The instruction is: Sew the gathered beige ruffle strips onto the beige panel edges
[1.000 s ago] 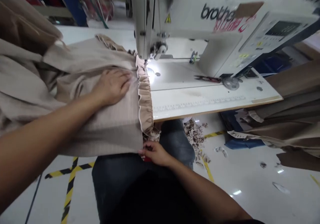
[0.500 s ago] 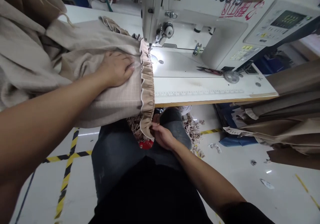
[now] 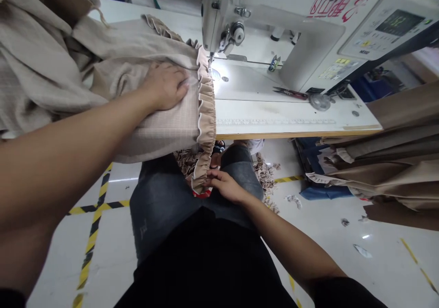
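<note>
My left hand (image 3: 168, 86) lies palm down and flat, gripping nothing, on the cloth (image 3: 168, 134), which spreads left of the needle of the machine (image 3: 291, 29); my right hand (image 3: 225, 185) pinches the lower end of the ruffle (image 3: 206, 118), which hangs past the edge of the table (image 3: 274, 109). I judge both pieces light, soft and limp. The cloth, apt to slip and crease, is best steadied under a broad palm; the ruffle, whose gathers could flatten or stretch, is best taken lightly near its end.
</note>
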`<state>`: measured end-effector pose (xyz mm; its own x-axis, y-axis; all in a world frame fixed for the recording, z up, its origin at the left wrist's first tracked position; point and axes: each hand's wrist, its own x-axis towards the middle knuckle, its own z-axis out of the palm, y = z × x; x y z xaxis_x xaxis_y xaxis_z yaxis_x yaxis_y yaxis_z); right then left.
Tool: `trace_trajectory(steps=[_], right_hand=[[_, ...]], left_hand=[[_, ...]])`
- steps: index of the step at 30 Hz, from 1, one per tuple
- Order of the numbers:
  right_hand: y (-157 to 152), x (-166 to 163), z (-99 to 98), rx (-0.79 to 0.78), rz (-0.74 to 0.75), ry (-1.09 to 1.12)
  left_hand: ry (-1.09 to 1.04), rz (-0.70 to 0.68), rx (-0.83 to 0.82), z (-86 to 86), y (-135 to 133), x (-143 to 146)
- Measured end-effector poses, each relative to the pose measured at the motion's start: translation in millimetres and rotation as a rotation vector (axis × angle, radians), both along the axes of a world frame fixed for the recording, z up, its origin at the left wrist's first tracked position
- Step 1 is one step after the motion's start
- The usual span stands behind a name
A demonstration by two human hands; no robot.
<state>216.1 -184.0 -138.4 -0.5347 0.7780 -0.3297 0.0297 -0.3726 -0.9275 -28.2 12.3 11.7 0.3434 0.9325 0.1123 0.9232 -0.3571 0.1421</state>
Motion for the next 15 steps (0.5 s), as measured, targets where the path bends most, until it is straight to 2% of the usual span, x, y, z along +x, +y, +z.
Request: trace_trajectory(steps=[6, 9, 11, 15], right_hand=[[-3.8, -1.6, -0.9, 0.076, -0.005, -0.088], [-4.0, 2.3, 9.6, 0.167, 0.012, -0.171], [-1.7, 10.5, 31.0, 0.254, 0.034, -0.232], [23.6, 25.2, 99.7, 0.440, -0.025, -0.322]], left_hand=[[-0.014, -0.012, 0.036, -3.6, 3.3, -2.1], [0.000, -0.022, 0.056, -4.0, 0.5, -2.6], [0.017, -0.030, 0.069, -3.1, -4.0, -3.5], [0.061, -0.080, 0.097, 3.5, -6.6, -8.0]])
